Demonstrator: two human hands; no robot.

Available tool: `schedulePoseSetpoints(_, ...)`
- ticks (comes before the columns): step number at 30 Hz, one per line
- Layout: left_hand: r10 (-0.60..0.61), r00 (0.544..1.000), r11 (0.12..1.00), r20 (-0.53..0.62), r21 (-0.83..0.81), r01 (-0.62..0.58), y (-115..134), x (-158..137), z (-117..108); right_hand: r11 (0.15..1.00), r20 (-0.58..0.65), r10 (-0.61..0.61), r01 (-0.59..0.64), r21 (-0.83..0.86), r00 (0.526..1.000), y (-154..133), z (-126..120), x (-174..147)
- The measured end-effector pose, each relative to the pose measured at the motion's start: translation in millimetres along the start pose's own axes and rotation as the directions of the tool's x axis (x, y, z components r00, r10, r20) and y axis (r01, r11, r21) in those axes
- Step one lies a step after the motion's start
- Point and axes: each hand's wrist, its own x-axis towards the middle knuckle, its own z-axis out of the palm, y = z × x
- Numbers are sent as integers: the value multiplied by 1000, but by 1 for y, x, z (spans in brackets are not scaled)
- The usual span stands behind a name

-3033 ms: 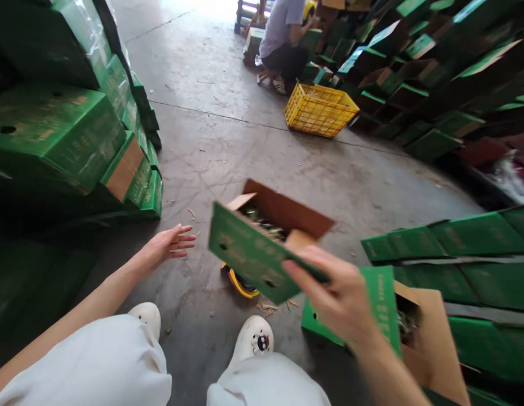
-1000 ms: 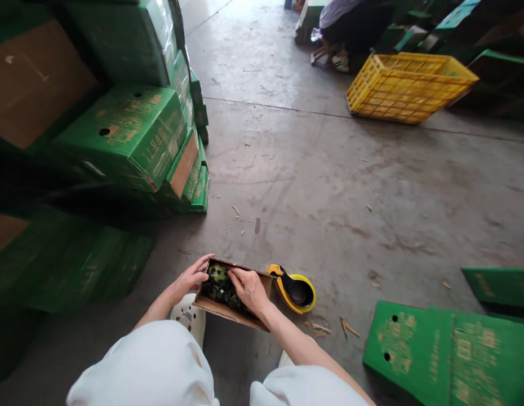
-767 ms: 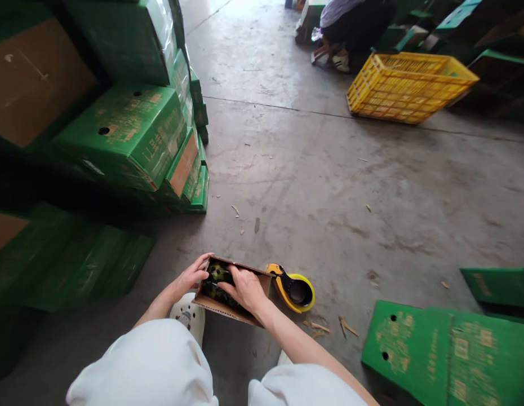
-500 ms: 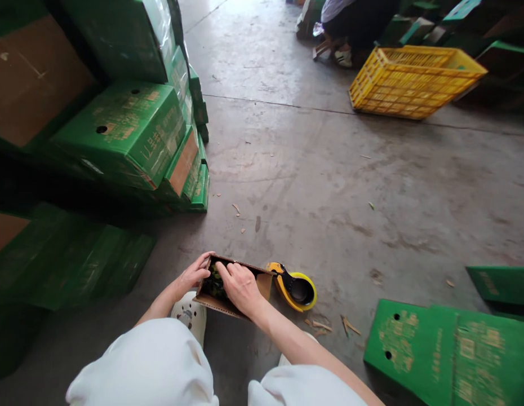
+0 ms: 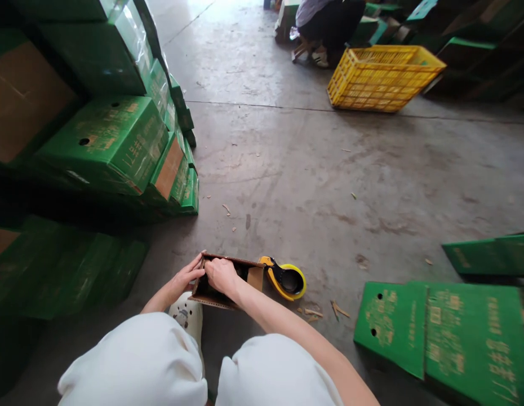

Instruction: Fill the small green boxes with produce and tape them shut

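Observation:
A small open cardboard box (image 5: 256,277) stands between my shoes, its brown inside showing. My left hand (image 5: 182,282) grips its left end, fingers over the edge. Down inside the box is my right hand (image 5: 221,275), its fingers curled together and their tips hidden. The dark contents beneath that hand are too shadowed to make out. Touching or just beside the box's right end, a yellow and black tape dispenser (image 5: 285,280) lies on the floor with a roll of yellow tape.
Green cartons (image 5: 105,144) are stacked on the left. More flat green cartons (image 5: 445,332) lie at the right front. A yellow plastic crate (image 5: 382,79) stands farther back, near a crouching person (image 5: 329,25). Scraps (image 5: 338,309) litter the concrete floor.
My right hand has gone deeper and farther left in the box, its fingers now curled. My left hand stays at the box's end. The view has shifted a little to the right.

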Motion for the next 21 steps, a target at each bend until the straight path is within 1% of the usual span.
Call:
schedulePoseSetpoints(2,-15,1000,999,19,-52,16,-4,-2,0,1000,-50,-17,18,7,999,5,5,-15)
schedulePoseSetpoints(3,-13,1000,997,28,-76,15,-8,-2,0,999,-93,-46,48,15,995,7,8,-23)
schedulePoseSetpoints(5,21,1000,996,23,-91,-19,-16,-1,1,991,-181,-129,135,18,975,12,15,-35)
schedulePoseSetpoints(7,73,997,995,-10,-69,-74,-24,2,2,981,-220,-191,195,-3,956,16,19,-41)
schedulePoseSetpoints(9,106,993,993,-46,-51,-108,-29,9,2,980,-195,-199,201,-11,960,20,18,-40)
schedulePoseSetpoints(10,98,993,994,-58,-44,-101,-30,12,1,982,-174,-187,190,3,967,22,16,-38)
schedulePoseSetpoints(13,29,998,999,-53,-17,-30,-29,22,-5,980,-72,-140,148,133,988,28,3,-38)
schedulePoseSetpoints(15,14,998,999,-60,32,-13,-29,26,-10,971,-40,-68,75,227,997,34,-6,-45)
schedulePoseSetpoints(18,87,989,986,-123,152,-67,-33,32,-15,962,-76,67,-44,270,995,40,-14,-62)
schedulePoseSetpoints(19,114,984,978,-139,192,-86,-35,34,-15,963,-62,72,-53,266,995,39,-15,-66)
schedulePoseSetpoints(21,154,978,961,-140,253,-115,-38,36,-15,969,37,4,-13,245,999,33,-15,-70)
